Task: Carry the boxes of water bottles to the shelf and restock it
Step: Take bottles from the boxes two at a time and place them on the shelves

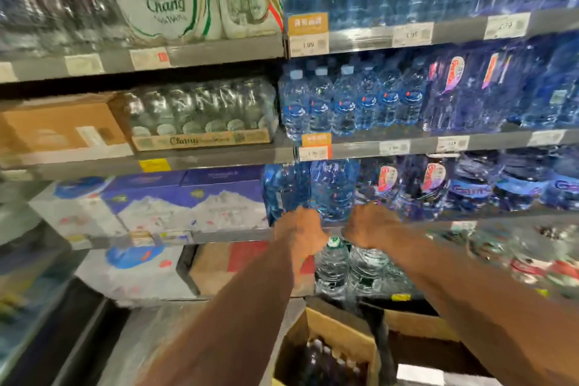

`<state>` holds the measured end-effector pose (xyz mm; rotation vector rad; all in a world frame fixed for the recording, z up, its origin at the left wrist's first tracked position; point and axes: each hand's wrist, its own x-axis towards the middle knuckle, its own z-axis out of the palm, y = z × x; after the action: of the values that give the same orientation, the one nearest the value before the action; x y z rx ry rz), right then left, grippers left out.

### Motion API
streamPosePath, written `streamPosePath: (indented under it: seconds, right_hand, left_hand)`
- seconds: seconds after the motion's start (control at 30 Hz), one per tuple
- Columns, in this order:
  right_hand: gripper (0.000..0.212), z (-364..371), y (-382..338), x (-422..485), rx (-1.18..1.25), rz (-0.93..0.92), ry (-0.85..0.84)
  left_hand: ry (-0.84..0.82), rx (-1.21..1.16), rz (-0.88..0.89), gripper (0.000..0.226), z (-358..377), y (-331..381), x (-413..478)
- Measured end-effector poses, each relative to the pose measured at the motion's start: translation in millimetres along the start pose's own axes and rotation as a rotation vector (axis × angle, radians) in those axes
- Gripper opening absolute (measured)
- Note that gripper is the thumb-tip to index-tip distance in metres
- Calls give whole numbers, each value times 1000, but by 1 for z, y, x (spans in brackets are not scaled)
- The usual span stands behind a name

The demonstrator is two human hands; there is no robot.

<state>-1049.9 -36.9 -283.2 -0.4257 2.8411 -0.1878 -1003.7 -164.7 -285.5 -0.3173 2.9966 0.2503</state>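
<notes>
Head view shows us restocking: our left hand (299, 230) and right hand (365, 224), slightly apart, press against the blue bottle pack (316, 191) on the shelf (219, 236) above the open box (329, 345), grip unclear; next, push it fully back.

We see bright, even store light w/ no hard shadows; glare streaks on the plastic wrap of the blue bottles (332, 97). Heavy motion blur at L and R edges, wide-angle bend in the shelf rails (219, 50)
</notes>
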Motion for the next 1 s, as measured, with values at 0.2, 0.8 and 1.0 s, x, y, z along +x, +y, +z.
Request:
streamPosePath:
  seconds: [0.2, 0.8, 1.0]
  right_hand:
    - [42, 49, -7, -29, -27, 70, -87]
    - [19, 178, 24, 29, 77, 114, -404]
    - [29, 235, 30, 62, 127, 223, -543]
  left_hand:
    - [-162, -19, 55, 29, 44, -15, -20]
    - [-471, 6, -31, 43, 180, -38, 18]
    - [-612, 51, 11, 34, 234, -54, 52]
